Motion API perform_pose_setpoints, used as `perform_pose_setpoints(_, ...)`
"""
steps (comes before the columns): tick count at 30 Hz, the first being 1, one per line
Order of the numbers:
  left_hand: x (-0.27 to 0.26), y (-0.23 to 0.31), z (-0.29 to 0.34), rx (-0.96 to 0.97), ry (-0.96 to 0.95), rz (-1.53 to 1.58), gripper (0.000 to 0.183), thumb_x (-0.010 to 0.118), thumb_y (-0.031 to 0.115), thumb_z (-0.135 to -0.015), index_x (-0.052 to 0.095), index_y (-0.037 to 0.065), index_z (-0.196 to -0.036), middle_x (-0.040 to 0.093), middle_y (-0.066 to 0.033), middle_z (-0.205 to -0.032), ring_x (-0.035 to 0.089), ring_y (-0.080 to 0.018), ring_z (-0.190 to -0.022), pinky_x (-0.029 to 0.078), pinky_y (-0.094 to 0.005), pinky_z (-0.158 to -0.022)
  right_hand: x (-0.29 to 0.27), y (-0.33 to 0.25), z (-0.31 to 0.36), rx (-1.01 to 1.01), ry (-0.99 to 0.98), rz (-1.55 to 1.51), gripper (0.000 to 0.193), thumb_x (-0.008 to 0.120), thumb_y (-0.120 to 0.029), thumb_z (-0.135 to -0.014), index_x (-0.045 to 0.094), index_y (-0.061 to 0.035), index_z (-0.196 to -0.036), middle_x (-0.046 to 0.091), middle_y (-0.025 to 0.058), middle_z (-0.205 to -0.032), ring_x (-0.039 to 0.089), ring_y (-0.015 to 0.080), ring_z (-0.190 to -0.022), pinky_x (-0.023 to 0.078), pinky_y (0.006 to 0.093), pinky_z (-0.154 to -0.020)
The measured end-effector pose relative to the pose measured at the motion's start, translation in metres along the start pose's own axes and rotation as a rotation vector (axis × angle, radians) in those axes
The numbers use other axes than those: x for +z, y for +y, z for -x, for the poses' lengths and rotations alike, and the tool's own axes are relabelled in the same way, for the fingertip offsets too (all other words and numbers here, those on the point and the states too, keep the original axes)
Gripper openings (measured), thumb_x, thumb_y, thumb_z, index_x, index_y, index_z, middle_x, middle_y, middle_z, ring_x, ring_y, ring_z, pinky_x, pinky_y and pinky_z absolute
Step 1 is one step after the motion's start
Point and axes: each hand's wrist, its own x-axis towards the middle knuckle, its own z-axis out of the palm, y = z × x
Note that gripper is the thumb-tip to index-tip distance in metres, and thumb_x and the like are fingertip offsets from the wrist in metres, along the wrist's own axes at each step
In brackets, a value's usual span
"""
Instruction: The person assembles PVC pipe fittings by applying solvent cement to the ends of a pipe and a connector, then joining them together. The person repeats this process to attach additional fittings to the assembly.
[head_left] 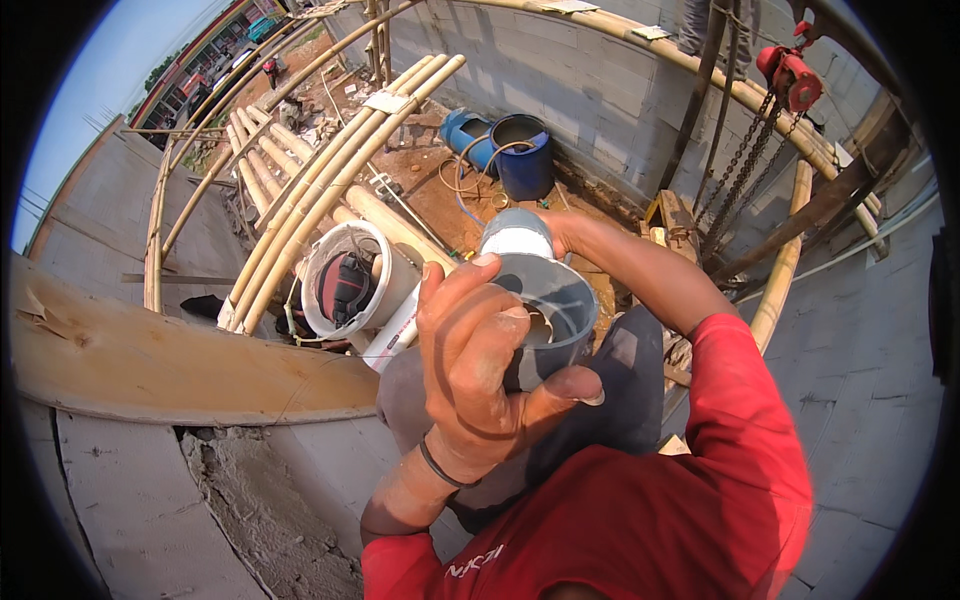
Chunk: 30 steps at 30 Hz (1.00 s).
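Note:
A grey plastic pipe fitting (572, 300) is in front of my chest, its wide mouth facing up toward me. Behind its rim shows a narrower grey part with a white band (518, 240). My right hand (562, 232) grips that far part; most of its fingers are hidden behind it. Over the near left side of the fitting is my left hand (478, 350), fingers bent and spread, thumb stuck out to the right. It seems to hold nothing; whether its fingertips touch the rim I cannot tell. A dark band circles my left wrist.
To the left hangs or stands a white bucket (388, 270) with a black-and-red tool (347, 288), beside a white pipe (400, 332). Bamboo poles (345, 190), blue barrels (522, 170), a red chain hoist (790, 78), a plywood board (180, 350) and block walls surround me.

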Motion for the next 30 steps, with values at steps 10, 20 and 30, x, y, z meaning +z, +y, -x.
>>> perform_pose_setpoints(10, 0.042, -0.086, -0.127, -0.107, -0.179, 0.111, 0.04, 0.069, 0.038, -0.085, 0.073, -0.001, -0.075, 0.064, -0.0215, -0.063, 0.066, -0.0393, -0.06, 0.053, -0.0449, -0.06, -0.002, 0.001, 0.009, -0.178, -0.492, 0.05, 0.05, 0.046, -0.042, -0.102, 0.064, 0.0023, -0.116, 0.07, 0.0245, -0.104, 0.071, 0.035, -0.085, 0.058, 0.0452, -0.069)
perform_pose_setpoints(20, 0.081, -0.103, -0.143, -0.307, -0.292, -0.087, 0.053, 0.063, 0.05, -0.088, 0.077, 0.0, -0.093, 0.072, -0.0222, -0.075, 0.073, -0.0355, -0.074, 0.058, -0.042, -0.072, -0.096, 0.038, -0.055, 0.105, -0.709, -0.084, 0.066, 0.035, -0.046, -0.104, 0.053, 0.0126, -0.128, 0.064, 0.0393, -0.108, 0.07, 0.044, -0.085, 0.06, 0.0507, -0.073)
perform_pose_setpoints(30, 0.075, -0.161, -0.153, -0.556, -0.305, -0.048, 0.048, 0.061, 0.042, -0.093, 0.075, -0.004, -0.097, 0.072, -0.0168, -0.078, 0.071, -0.0255, -0.067, 0.058, -0.0389, -0.068, -0.057, 0.049, -0.036, -0.016, -0.155, -0.208, 0.063, 0.034, -0.044, -0.105, 0.049, 0.0103, -0.133, 0.065, 0.0362, -0.108, 0.071, 0.0416, -0.088, 0.062, 0.0499, -0.077)
